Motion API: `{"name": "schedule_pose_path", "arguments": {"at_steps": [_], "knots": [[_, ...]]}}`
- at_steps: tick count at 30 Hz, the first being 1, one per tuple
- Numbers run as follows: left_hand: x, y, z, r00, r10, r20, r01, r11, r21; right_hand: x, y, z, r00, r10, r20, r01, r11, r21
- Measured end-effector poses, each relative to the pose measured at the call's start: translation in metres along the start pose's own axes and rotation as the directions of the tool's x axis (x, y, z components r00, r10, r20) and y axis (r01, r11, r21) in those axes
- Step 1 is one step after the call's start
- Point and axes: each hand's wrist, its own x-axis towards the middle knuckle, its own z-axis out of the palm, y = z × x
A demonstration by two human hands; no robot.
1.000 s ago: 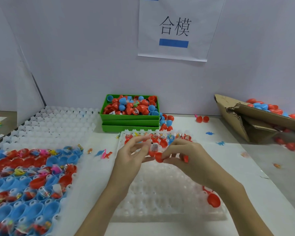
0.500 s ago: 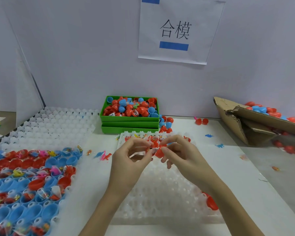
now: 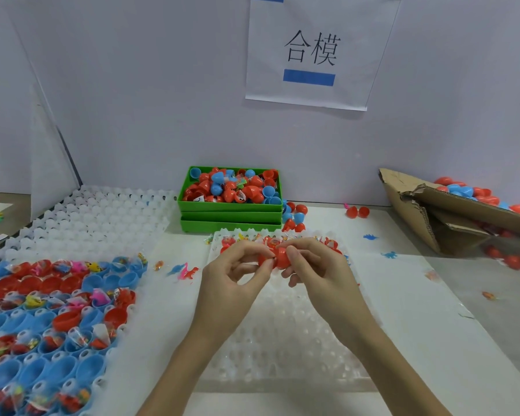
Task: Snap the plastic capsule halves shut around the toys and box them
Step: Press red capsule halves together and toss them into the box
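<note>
Since the frame 0.5 s ago the 2 hands have drawn closer and the red capsule [image 3: 275, 258] now sits pressed between them, its halves meeting at a visible seam. The left hand [image 3: 233, 273] comes in from the lower left, wrist bent upward, thumb and forefinger curled in a pinching grip on the capsule's left half, the other fingers loosely folded beneath. The right hand [image 3: 318, 265] mirrors it from the lower right, its grip clamped on the right half with fingertips on top. Both hover above the clear tray [image 3: 285, 349] on the white bench [image 3: 433, 340]; whether the halves are fully snapped I cannot tell.

To the left lies a white tray [image 3: 123, 334] holding blue and red half shells [image 3: 42, 325], many with bagged toys [image 3: 99, 297] in them. Small loose toy dinosaurs [image 3: 185, 271] lie between the 2 trays. Beyond the hands, the clear tray's far row holds more red pieces, partly hidden by the fingers. Farther back stands a green box [image 3: 230, 207] heaped with capsules, a few loose capsules [image 3: 294, 216] just beside it. At far right a cardboard box [image 3: 451, 211] holds further capsules. A paper sign [image 3: 315, 52] hangs on the wall behind.
</note>
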Motion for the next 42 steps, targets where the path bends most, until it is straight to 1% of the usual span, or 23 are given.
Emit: {"name": "schedule_pose_path", "arguments": {"at_steps": [3, 5, 7, 9, 12, 14, 18, 22, 26, 30, 34, 37, 40, 42], "knots": [[0.000, 0.001, 0.000, 0.999, 0.034, 0.007, -0.034, 0.999, 0.009, -0.001, -0.003, 0.000, 0.998, 0.070, 0.011, -0.070, 0.992, 0.104], [0.000, 0.002, 0.000, 0.999, 0.047, 0.003, -0.047, 0.999, 0.014, -0.002, -0.004, 0.001, 0.996, 0.086, 0.026, -0.089, 0.984, 0.154], [-0.001, 0.001, 0.001, 0.998, 0.064, 0.000, -0.064, 0.997, 0.044, -0.002, -0.004, 0.002, 0.996, 0.075, 0.049, -0.082, 0.983, 0.164], [-0.002, 0.001, 0.003, 0.996, 0.092, 0.002, -0.092, 0.991, 0.100, -0.003, -0.003, 0.002, 0.998, 0.027, 0.057, -0.032, 0.995, 0.090], [-0.005, 0.000, 0.005, 0.995, 0.101, 0.003, -0.101, 0.988, 0.121, -0.003, 0.000, 0.002, 0.993, -0.106, 0.054, 0.112, 0.985, -0.130], [-0.005, -0.001, 0.005, 0.993, 0.119, 0.002, -0.117, 0.979, 0.168, -0.002, 0.003, 0.003, 0.989, -0.146, 0.032, 0.149, 0.972, -0.183], [-0.004, 0.000, 0.003, 0.981, 0.191, -0.020, -0.183, 0.963, 0.199, -0.001, 0.004, 0.004, 0.995, -0.087, -0.057, 0.080, 0.991, -0.106], [-0.005, 0.000, 0.005, 0.970, 0.241, -0.015, -0.231, 0.945, 0.234, 0.000, 0.004, 0.003, 0.996, -0.066, -0.056, 0.059, 0.992, -0.113], [-0.006, -0.001, 0.004, 0.990, 0.131, -0.054, -0.125, 0.986, 0.106, 0.000, 0.002, 0.005, 0.997, -0.049, -0.065, 0.042, 0.994, -0.098], [-0.003, -0.001, 0.001, 0.990, 0.140, 0.003, -0.140, 0.989, 0.045, -0.001, 0.000, 0.003, 0.996, -0.037, -0.080, 0.032, 0.998, -0.060], [-0.003, 0.001, 0.001, 0.993, 0.114, 0.000, -0.114, 0.993, -0.034, -0.002, -0.002, 0.005, 0.998, 0.000, -0.066, -0.001, 1.000, -0.014], [-0.003, 0.001, 0.000, 0.991, 0.136, -0.006, -0.136, 0.989, -0.055, -0.004, -0.004, 0.007, 0.997, 0.007, -0.073, -0.007, 1.000, 0.006], [-0.005, 0.001, 0.002, 0.985, 0.173, -0.023, -0.173, 0.984, -0.033, -0.006, -0.004, 0.010, 0.995, 0.042, -0.092, -0.029, 0.991, 0.133], [-0.006, 0.000, 0.004, 0.981, 0.192, -0.032, -0.191, 0.981, 0.040, -0.009, -0.003, 0.014, 0.990, 0.088, -0.114, -0.063, 0.976, 0.208]]}}
